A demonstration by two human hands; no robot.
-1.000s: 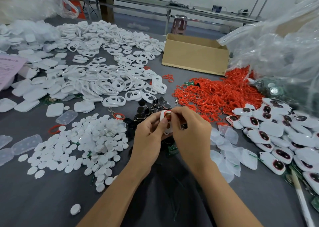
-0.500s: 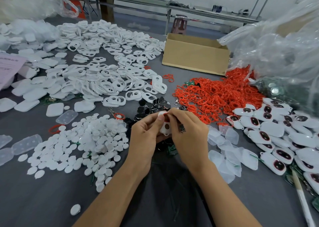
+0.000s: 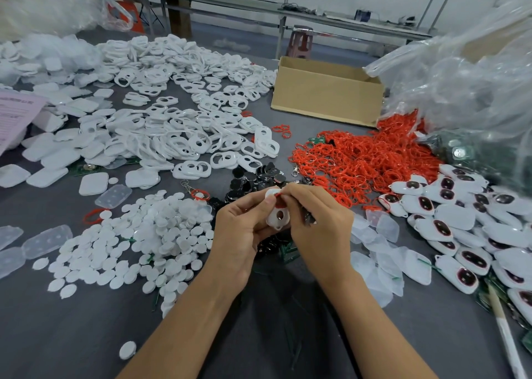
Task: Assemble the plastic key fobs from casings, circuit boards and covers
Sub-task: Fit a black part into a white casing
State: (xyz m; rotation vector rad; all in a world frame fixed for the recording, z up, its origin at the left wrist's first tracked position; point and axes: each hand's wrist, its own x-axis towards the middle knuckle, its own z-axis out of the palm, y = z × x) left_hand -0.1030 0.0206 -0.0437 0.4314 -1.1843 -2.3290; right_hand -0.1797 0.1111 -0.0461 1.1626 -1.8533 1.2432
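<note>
While the left hand [image 3: 239,231] grips a white two-holed plastic casing [image 3: 278,218], the right hand [image 3: 319,229] pinches a thin red ring [image 3: 278,196] onto it. Apparently finished fobs [image 3: 460,229] lie nearby; many loose white casings [image 3: 161,136] are not yet assembled.

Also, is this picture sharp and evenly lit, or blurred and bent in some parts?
Head view: soft, even light, hardly any shadows. Head view: the white casing in the left hand and right hand is fairly sharp; the plastic bag at right is soft, with glare. Head view: the far bench leans, wide-angle distortion.

Assembly workshop — heaped white casings [image 3: 161,136]
</note>
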